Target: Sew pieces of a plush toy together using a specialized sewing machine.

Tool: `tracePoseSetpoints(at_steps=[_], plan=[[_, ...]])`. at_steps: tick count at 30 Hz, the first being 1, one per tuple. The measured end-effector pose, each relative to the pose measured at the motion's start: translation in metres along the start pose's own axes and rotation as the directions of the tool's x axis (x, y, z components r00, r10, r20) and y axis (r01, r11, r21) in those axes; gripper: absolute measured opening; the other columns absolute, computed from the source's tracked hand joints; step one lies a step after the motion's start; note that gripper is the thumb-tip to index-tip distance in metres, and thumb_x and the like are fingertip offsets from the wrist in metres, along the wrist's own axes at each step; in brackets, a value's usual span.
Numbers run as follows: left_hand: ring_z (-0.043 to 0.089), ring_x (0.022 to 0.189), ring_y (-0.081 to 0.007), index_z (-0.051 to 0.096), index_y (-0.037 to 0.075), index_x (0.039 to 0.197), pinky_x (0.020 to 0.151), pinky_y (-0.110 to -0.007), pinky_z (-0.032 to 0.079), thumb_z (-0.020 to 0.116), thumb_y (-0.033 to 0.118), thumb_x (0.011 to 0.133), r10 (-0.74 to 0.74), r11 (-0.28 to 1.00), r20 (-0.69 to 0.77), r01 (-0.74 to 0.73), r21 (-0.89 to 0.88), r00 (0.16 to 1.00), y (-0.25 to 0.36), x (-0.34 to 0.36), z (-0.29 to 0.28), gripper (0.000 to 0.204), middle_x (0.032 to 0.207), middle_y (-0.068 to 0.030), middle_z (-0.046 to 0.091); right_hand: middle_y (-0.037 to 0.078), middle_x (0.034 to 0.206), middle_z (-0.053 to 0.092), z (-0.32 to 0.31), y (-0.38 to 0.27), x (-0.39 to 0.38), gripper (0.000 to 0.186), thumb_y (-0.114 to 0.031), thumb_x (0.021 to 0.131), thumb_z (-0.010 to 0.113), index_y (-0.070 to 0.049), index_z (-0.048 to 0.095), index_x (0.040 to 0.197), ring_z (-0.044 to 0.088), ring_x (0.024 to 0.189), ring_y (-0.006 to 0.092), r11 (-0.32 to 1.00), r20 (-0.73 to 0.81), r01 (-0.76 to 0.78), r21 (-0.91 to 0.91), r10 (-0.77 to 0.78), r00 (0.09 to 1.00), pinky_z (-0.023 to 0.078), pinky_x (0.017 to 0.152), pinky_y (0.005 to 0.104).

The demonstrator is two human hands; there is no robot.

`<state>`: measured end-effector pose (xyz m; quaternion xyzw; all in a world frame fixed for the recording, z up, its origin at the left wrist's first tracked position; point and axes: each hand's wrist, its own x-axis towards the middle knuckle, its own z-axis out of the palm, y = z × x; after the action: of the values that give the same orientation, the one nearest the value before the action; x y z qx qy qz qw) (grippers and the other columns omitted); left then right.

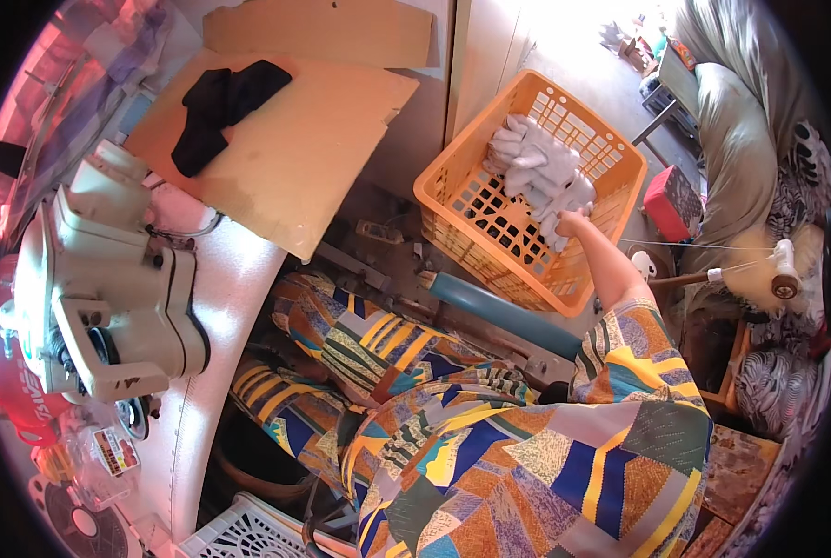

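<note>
My right hand (571, 226) reaches from the right into an orange plastic crate (438, 200), its fingers closed on the lower end of a loose pile of white, glove-like fabric pieces (527, 153). The pile lies along the crate's back and right half, and the slotted bottom shows beside it. My left hand is not visible; my patterned clothing fills the lower middle of the view.
A sewing machine (108, 307) stands on a pale table (187, 418) at left. Cardboard (285, 167) with black fabric (225, 107) lies behind it. A blue-grey bar (494, 307) crosses below the crate. A red box (666, 200), grey fabric (731, 139) and a thread stand (783, 265) are at right.
</note>
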<state>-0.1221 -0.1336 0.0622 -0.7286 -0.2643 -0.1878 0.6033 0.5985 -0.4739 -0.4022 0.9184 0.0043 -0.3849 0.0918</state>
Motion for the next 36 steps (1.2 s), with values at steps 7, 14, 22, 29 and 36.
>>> tracePoseSetpoints(at_steps=[7, 14, 22, 29, 36], plan=[[0.062, 0.063, -0.0240, 0.066, 0.008, 0.081, 0.055, -0.035, 0.049, 0.064, 0.019, 0.090, -0.056, 0.991, 0.091, 0.067, -0.120, 0.994, 0.008, -0.005, -0.002, 0.015, 0.075, -0.0052, 0.065, 0.033, 0.154, 0.005, 0.039, -0.030, -0.001, 0.076, -0.047, 0.089, 0.057, -0.034, 0.018, 0.153, 0.007, 0.144, 0.0457, 0.989, 0.221, 0.146, -0.038, -0.134, 0.966, 0.016, 0.115, 0.0474], [0.066, 0.081, -0.0248, 0.065, -0.003, 0.103, 0.073, -0.031, 0.052, 0.059, 0.013, 0.095, -0.433, 0.717, 0.535, 0.637, -0.283, 0.725, 0.003, -0.088, 0.022, 0.019, 0.096, -0.0143, 0.068, 0.018, 0.153, 0.025, 0.110, -0.003, 0.088, 0.067, -0.044, 0.089, 0.056, -0.020, 0.034, 0.147, 0.032, 0.137, 0.0369, 0.989, 0.052, 0.128, 0.068, -0.131, 0.990, 0.033, 0.109, 0.0420], [0.063, 0.076, -0.0194, 0.066, -0.004, 0.100, 0.065, -0.029, 0.050, 0.065, 0.004, 0.090, -0.358, 0.765, 0.474, 0.544, -0.346, 0.804, 0.025, -0.090, 0.007, 0.013, 0.090, -0.0113, 0.067, 0.012, 0.122, 0.065, 0.018, -0.015, 0.056, 0.058, -0.043, 0.081, 0.068, -0.007, 0.062, 0.125, 0.064, 0.109, 0.0230, 1.000, -0.421, -0.004, -0.006, 0.001, 0.907, 0.048, 0.092, 0.0331], [0.063, 0.076, -0.0322, 0.064, -0.008, 0.093, 0.068, -0.038, 0.050, 0.061, -0.006, 0.085, 0.016, 0.767, 0.390, 0.238, -0.595, 0.921, 0.090, -0.017, -0.007, 0.009, 0.088, -0.0177, 0.066, 0.008, 0.088, 0.065, -0.086, -0.015, -0.054, 0.025, -0.022, 0.075, 0.075, -0.006, 0.061, 0.089, 0.063, 0.074, 0.0143, 0.432, -0.197, 0.336, 0.837, -0.337, 0.921, 0.051, 0.072, 0.0276], [0.061, 0.094, -0.0324, 0.062, -0.002, 0.111, 0.077, -0.040, 0.052, 0.069, 0.017, 0.076, 0.216, -0.285, 0.384, 0.434, -0.855, 0.898, 0.227, 0.093, -0.010, 0.040, 0.110, -0.0192, 0.061, 0.006, 0.094, 0.064, -0.129, -0.090, -0.330, 0.027, -0.009, 0.068, 0.073, -0.006, 0.059, 0.091, 0.062, 0.087, 0.0156, -0.440, -0.515, 0.271, 0.856, -0.674, 0.531, 0.053, 0.073, 0.0339]])
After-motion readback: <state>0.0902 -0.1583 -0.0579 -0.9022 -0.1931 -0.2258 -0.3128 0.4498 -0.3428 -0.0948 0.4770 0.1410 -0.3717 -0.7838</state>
